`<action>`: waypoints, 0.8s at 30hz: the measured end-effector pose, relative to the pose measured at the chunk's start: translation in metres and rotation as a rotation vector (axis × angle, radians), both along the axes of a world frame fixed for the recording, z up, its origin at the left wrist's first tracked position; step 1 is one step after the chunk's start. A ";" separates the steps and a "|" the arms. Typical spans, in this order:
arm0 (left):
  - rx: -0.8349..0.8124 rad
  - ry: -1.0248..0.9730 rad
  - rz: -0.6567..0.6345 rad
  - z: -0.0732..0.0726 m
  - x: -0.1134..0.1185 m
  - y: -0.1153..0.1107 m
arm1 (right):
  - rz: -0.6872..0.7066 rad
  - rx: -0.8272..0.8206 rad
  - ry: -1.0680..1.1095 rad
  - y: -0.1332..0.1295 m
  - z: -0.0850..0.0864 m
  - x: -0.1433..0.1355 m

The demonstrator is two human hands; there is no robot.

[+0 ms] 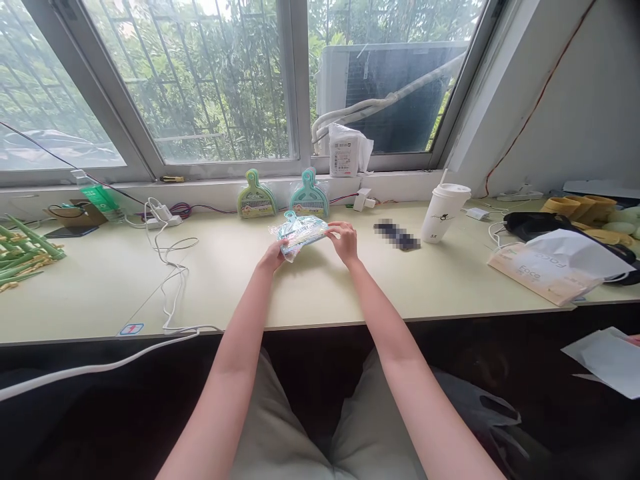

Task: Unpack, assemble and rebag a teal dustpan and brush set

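Both my hands hold a small teal dustpan-and-brush set [299, 232] wrapped in clear plastic, just above the pale desk [320, 287]. My left hand [273, 257] grips its lower left corner. My right hand [344, 241] pinches its right edge. Two more such sets lean against the window ledge behind it: a green one [255, 197] and a teal one [309, 194].
A white lidded cup [444, 212] and a dark flat object [397, 235] lie right of my hands. A paper bag [555, 265] sits far right. White cables [170, 267] and a power strip [163, 217] are at left, green sticks [23, 250] at the far left edge.
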State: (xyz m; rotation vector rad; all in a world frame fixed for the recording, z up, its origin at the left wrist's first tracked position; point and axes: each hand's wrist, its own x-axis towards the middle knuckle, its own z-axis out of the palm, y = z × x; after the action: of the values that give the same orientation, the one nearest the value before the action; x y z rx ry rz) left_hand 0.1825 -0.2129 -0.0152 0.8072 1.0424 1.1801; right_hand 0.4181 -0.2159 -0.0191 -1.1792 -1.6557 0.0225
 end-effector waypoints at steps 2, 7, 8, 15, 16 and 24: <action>-0.011 0.070 -0.137 0.000 0.000 -0.002 | 0.025 -0.007 0.089 0.004 -0.001 0.002; 0.066 0.216 -0.343 0.001 0.005 -0.010 | -0.001 -0.032 0.218 0.008 -0.007 0.005; 0.095 0.242 -0.358 0.001 0.006 -0.012 | -0.008 -0.046 0.227 0.009 -0.008 0.006; 0.168 0.378 -0.307 0.003 0.013 -0.018 | -0.043 -0.465 0.467 0.019 -0.020 0.011; 0.164 0.375 -0.298 0.004 0.013 -0.019 | -0.016 -0.551 0.508 0.022 -0.021 0.013; 0.357 0.596 -0.122 -0.004 0.014 -0.008 | -0.003 -0.378 0.587 0.029 -0.018 0.010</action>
State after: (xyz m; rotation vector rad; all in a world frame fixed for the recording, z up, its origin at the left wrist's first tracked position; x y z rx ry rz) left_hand 0.1964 -0.2207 -0.0190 1.5457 1.2503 1.0550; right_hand 0.4286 -0.1864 -0.0371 -1.2952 -1.1510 0.6446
